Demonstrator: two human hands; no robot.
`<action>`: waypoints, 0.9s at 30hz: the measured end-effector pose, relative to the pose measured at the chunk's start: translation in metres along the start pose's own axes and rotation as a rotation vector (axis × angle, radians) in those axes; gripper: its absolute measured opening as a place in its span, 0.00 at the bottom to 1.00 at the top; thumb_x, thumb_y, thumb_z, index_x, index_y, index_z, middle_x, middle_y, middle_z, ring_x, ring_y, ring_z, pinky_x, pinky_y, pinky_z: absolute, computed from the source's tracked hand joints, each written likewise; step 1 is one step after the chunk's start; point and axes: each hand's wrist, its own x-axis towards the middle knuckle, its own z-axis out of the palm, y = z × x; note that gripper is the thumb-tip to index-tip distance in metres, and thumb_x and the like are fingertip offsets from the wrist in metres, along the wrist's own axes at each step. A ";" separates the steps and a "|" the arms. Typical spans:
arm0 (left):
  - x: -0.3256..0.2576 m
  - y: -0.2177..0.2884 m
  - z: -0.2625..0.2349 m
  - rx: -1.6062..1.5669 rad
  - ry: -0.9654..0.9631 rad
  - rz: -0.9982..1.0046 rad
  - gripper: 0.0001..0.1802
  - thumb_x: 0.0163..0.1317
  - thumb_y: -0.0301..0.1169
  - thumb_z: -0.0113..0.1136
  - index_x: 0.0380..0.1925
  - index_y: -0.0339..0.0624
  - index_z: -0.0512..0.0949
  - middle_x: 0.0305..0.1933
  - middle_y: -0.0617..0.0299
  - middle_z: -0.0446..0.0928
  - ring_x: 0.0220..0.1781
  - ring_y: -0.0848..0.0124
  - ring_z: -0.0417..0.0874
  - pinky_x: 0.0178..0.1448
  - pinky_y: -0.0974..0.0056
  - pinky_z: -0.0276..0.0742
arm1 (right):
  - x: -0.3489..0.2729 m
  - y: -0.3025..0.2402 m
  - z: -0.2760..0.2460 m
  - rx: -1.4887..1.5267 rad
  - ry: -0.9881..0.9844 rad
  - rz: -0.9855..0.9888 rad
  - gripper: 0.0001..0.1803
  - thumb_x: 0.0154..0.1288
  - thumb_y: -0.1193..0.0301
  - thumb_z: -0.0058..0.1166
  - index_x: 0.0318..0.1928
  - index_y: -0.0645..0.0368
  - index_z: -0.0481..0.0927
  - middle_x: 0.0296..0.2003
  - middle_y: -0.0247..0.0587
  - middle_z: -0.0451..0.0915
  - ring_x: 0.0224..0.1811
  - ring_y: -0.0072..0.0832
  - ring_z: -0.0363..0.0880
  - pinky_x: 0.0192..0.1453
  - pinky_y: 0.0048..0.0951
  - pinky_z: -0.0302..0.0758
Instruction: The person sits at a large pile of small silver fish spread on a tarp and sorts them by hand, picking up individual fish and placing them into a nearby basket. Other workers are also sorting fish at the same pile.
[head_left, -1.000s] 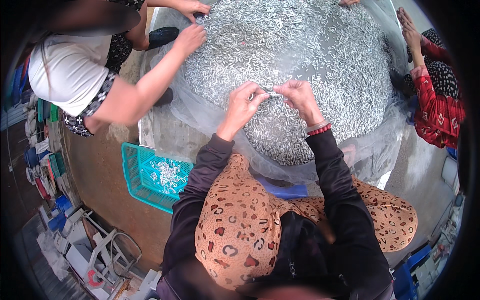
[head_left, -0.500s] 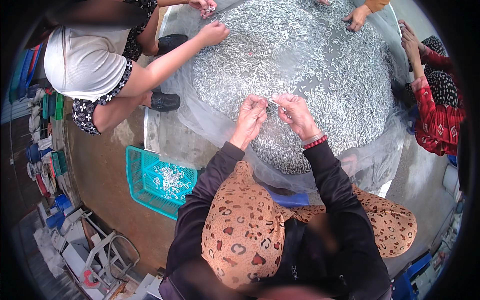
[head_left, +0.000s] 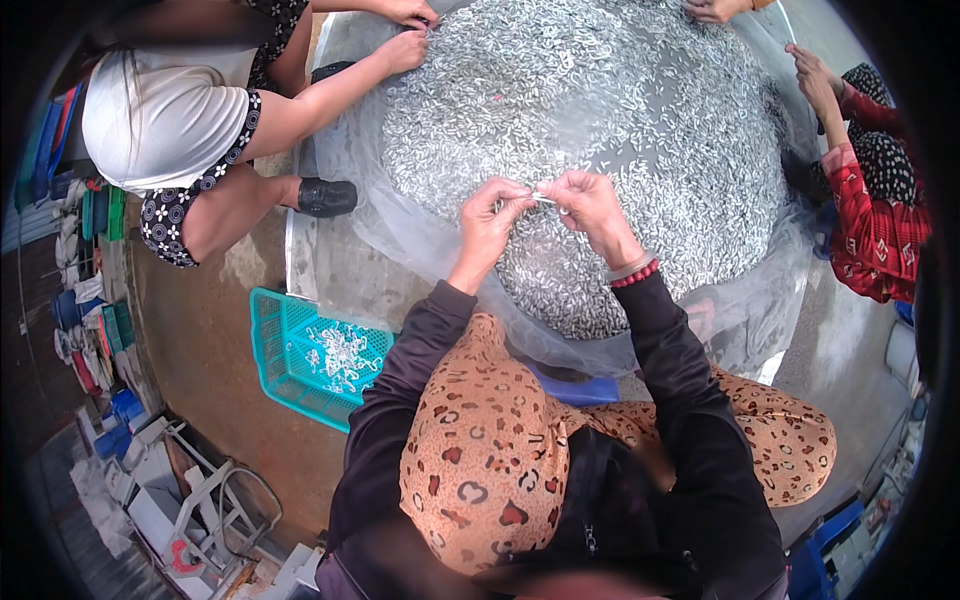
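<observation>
My left hand [head_left: 488, 225] and my right hand [head_left: 592, 212] meet over the near part of a wide pile of small curved silvery-white pieces [head_left: 560, 100]. Fingertips of both hands pinch a thin whitish piece [head_left: 541, 197] held between them; its exact kind is too small to make out. Beneath the hands, the pile spreads over a sheer mesh sheet [head_left: 400, 225] laid on a low grey surface. To the left of my left forearm stands a turquoise plastic basket [head_left: 275, 385] with white looped pieces [head_left: 345, 357] in it.
A person in a white top [head_left: 165, 120] works at the pile's left edge. Another, in red sleeves [head_left: 875, 235], sits at the right, and a co-worker's hand [head_left: 715, 10] rests at the far edge. Grey machine parts [head_left: 190, 500] stand lower left.
My hands have drawn closer together, fingertips meeting on the thin piece. The left person's arms have shifted up and left, and the far co-worker's hand has moved back to the edge.
</observation>
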 end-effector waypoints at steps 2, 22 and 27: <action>-0.003 0.000 0.000 -0.002 0.026 0.012 0.04 0.54 0.20 0.63 0.28 0.38 0.77 0.31 0.63 0.77 0.33 0.75 0.77 0.35 0.73 0.72 | -0.001 0.007 0.005 0.099 -0.056 0.053 0.11 0.59 0.67 0.62 0.24 0.59 0.77 0.17 0.26 0.71 0.16 0.13 0.66 0.16 0.15 0.59; 0.028 -0.041 -0.062 -0.792 0.029 -0.673 0.07 0.56 0.32 0.51 0.28 0.43 0.66 0.32 0.59 0.68 0.28 0.71 0.69 0.20 0.75 0.61 | 0.009 0.057 -0.127 0.333 0.308 0.107 0.17 0.65 0.81 0.31 0.44 0.65 0.78 0.31 0.38 0.76 0.29 0.27 0.76 0.35 0.28 0.78; 0.033 -0.065 -0.059 0.270 -0.175 -0.475 0.11 0.59 0.35 0.57 0.27 0.39 0.70 0.26 0.62 0.71 0.25 0.69 0.73 0.26 0.66 0.69 | 0.010 0.079 -0.120 0.466 0.429 0.181 0.19 0.65 0.81 0.30 0.43 0.64 0.78 0.27 0.37 0.74 0.24 0.26 0.73 0.32 0.29 0.77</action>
